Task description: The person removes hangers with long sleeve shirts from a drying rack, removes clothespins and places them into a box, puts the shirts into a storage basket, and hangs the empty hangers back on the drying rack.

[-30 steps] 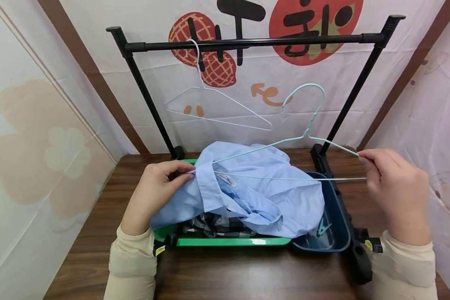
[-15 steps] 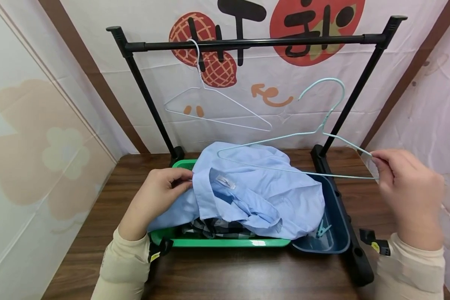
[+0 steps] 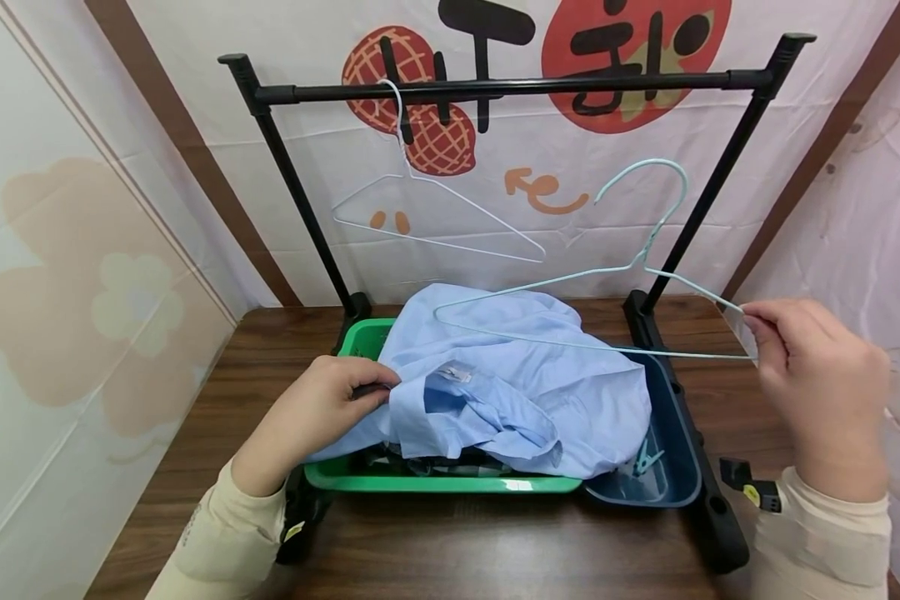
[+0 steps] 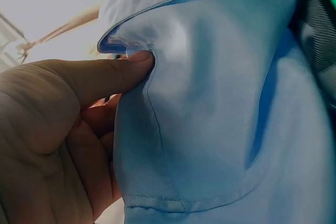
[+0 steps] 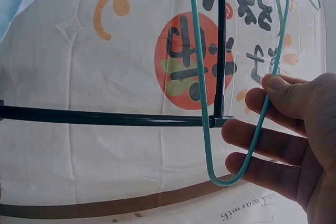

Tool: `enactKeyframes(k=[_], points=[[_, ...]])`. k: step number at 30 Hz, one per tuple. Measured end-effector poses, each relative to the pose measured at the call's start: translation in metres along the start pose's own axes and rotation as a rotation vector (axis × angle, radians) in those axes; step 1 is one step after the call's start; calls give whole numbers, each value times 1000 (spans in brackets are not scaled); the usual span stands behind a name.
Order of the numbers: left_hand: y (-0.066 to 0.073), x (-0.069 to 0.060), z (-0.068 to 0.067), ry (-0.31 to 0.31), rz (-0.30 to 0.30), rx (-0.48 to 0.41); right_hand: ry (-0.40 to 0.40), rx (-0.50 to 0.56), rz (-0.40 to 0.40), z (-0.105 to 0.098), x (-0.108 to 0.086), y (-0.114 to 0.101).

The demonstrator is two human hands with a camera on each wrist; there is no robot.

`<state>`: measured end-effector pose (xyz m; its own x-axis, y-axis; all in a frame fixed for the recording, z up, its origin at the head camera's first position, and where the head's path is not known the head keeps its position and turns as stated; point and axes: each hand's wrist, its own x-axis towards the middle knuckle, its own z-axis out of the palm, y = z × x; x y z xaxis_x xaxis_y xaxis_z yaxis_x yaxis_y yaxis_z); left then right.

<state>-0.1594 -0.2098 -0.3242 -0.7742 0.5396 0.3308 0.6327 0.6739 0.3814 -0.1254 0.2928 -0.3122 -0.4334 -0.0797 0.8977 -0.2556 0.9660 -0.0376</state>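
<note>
A light blue collared shirt (image 3: pixel 510 333) lies heaped over a green basket (image 3: pixel 450 483). Near its collar, my left hand (image 3: pixel 330 404) pinches the cloth; in the left wrist view the thumb presses on the blue fabric (image 4: pixel 194 103) by a seam, with the other fingers behind it. My right hand (image 3: pixel 821 383) holds a mint-green wire hanger (image 3: pixel 540 287) by its right shoulder corner. In the right wrist view, thumb and forefinger pinch the hanger wire (image 5: pixel 257 140). The hanger's left end hangs above the shirt, outside the collar, with its hook upward.
Behind the basket stands a black clothes rack (image 3: pixel 525 86) with a white wire hanger (image 3: pixel 442 237) on its bar. A dark blue bin (image 3: pixel 678 450) with a light blue clothes peg (image 3: pixel 647 458) sits at the right, on the wooden table (image 3: pixel 510 542).
The hanger's left end has come out of the shirt collar as my right hand moved right, then stayed still. My left hand has lowered a little with the collar.
</note>
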Motion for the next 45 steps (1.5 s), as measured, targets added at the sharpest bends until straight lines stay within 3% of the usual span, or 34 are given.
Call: enactKeyframes(k=[6, 17, 22, 33, 40, 45], points=[[-2, 0, 1, -36, -1, 102, 4, -1, 7, -1, -1, 1], [-5, -8, -15, -31, -20, 44, -32, -1, 9, -2, 0, 2], [-5, -8, -22, -14, -2, 43, -30, -5, 13, -1, 1, 4], [-6, -3, -33, -100, -37, -35, -1, 3, -15, 0, 1, 4], [-13, 4, -56, -20, -56, -17, -9, -2, -11, 0, 1, 4], [-15, 12, -76, 49, -164, -11, -2, 2, -8, 0, 1, 3]])
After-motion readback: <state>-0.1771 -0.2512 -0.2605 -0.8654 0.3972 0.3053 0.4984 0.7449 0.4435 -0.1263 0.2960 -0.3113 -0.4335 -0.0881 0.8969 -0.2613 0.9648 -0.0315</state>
